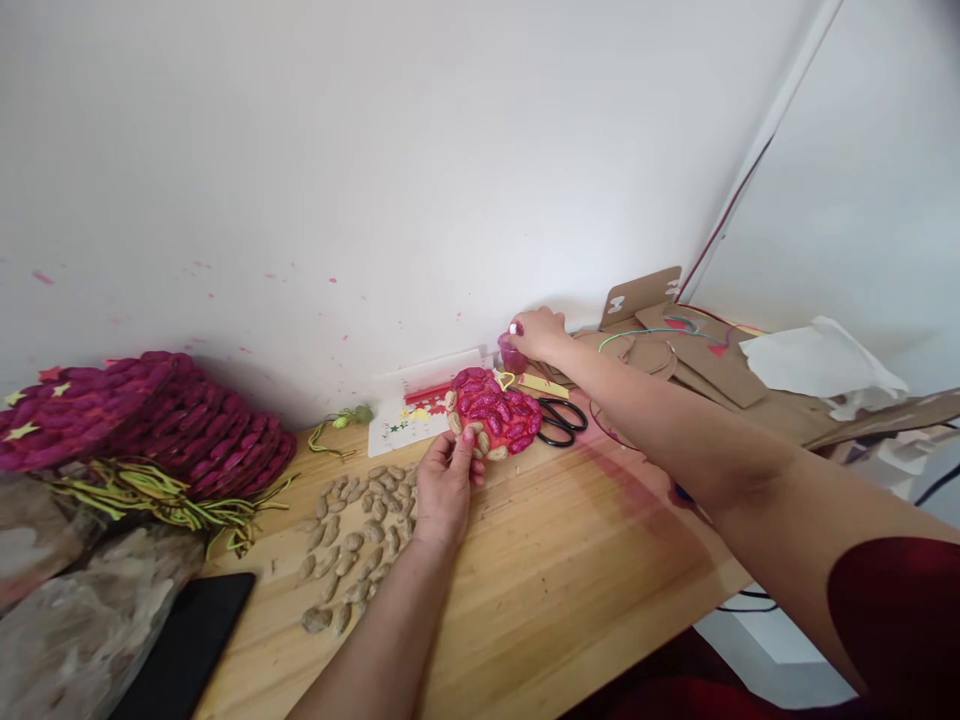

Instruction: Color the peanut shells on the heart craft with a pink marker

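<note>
My left hand [448,475] grips the lower left edge of a disc covered in peanuts [499,405], thumb on top. Most of its peanuts are painted magenta; several along the left and lower edge are still plain tan. My right hand [541,332] reaches to a small jar of magenta paint [513,355] by the wall. Its fingers are pinched at the jar's mouth around a small white-ended thing, mostly hidden. Loose peanuts [352,542] lie on the wooden table [525,580] left of my left forearm. Black-handled scissors [562,422] rest right of the disc.
A stack of magenta peanut discs [187,420] with green cords [172,505] stands at left, near plastic bags [97,620] and a flat black object [199,640]. White paper with stars [390,430] lies behind. Cardboard pieces [705,365] are piled at right, against the wall [420,180].
</note>
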Tool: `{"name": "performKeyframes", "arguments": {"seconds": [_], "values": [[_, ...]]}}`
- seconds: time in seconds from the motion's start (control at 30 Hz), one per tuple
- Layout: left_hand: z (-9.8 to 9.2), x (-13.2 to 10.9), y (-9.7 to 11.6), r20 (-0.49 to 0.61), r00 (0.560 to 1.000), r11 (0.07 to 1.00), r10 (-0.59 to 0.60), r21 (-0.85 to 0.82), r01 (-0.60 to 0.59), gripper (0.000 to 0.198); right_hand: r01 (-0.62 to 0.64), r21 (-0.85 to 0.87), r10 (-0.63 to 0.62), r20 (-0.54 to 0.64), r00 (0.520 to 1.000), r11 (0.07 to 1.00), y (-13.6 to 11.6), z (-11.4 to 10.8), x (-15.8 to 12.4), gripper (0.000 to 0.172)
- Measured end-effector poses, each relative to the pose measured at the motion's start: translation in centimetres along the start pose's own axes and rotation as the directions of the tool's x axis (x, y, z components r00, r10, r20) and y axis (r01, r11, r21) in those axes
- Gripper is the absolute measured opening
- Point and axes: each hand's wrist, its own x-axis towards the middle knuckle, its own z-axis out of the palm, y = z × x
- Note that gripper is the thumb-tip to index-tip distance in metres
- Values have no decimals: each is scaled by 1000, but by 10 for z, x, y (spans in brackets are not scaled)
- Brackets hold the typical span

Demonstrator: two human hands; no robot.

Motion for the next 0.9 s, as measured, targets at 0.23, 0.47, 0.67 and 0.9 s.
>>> {"name": "performKeyframes", "arguments": {"seconds": [0.23,0.47,0.67,0.9], "values": [[-1,1,-3,16,999,999,34,10,-34,60,-15,60,19,-66,998,998,5,-4,-2,30],[-2,2,-6,14,999,999,52,-2,-52,54,24,360,105,-332,937,932,15,-16,-32,25],[0,-3,-2,50,998,999,42,-27,-41,50,313,835,32,-366,930,453,-3,-15,-95,41],[1,-8,3,86,996,999,34,-27,-32,45,503,688,-95,-539,837,523,-27,5,-147,29]]}}
